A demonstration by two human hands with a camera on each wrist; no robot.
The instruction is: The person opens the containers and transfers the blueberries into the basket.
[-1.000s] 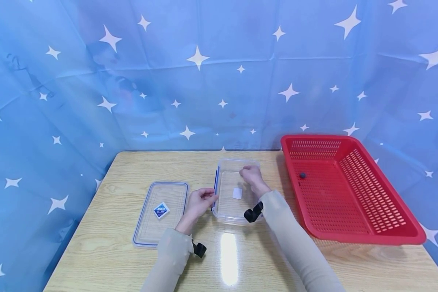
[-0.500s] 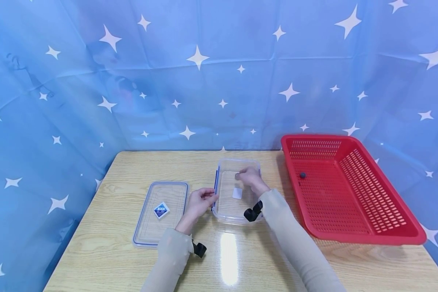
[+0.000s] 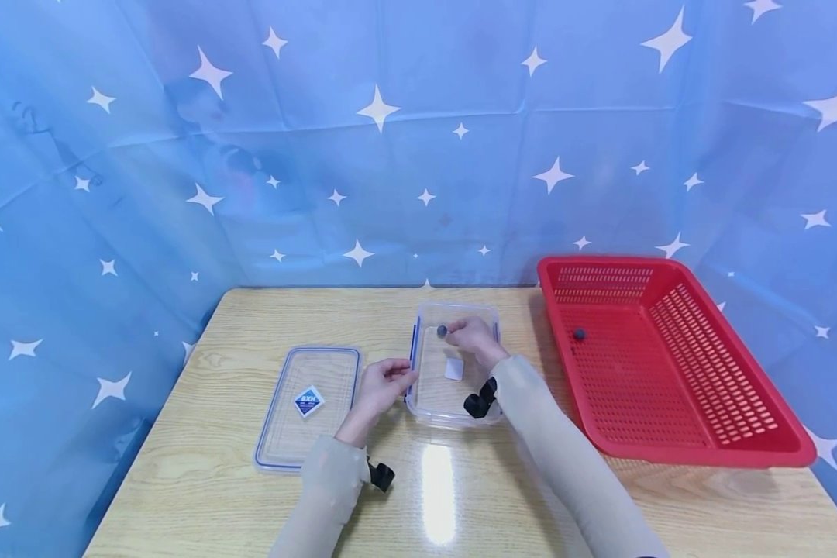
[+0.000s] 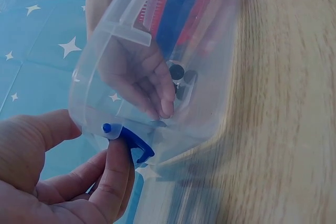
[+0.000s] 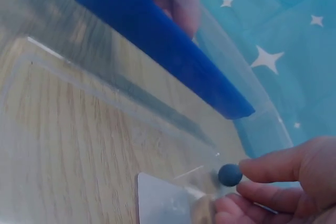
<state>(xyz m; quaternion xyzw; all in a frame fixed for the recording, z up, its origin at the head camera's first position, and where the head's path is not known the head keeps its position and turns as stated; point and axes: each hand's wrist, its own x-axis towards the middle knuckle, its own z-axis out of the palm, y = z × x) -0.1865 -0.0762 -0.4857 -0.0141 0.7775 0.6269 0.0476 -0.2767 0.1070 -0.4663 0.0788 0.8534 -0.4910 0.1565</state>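
Observation:
A clear plastic food container [image 3: 432, 403] with blue side latches stands without its lid on the table. My left hand [image 3: 385, 385] holds its left side; in the left wrist view the fingers are at a blue latch [image 4: 134, 142] and the thumb is against the wall. Inside the container, my right hand [image 3: 476, 339] has a small dark blue ball [image 5: 230, 175] at the tips of its thumb and finger, low over the bottom. A white square label [image 3: 453, 369] shows nearby. A similar dark ball [image 3: 579, 335] lies in the red basket [image 3: 669, 387].
The clear lid [image 3: 286, 426] with a blue seal and a blue-white sticker [image 3: 309, 401] lies flat left of the left hand. The red basket stands close on the right, overhanging the wooden table [image 3: 202, 434]. A blue star-patterned cloth [image 3: 418, 155] hangs behind.
My right hand has shifted slightly left inside the container, and the ball at its fingertips has come into view. The left hand, lid and basket stay where they were.

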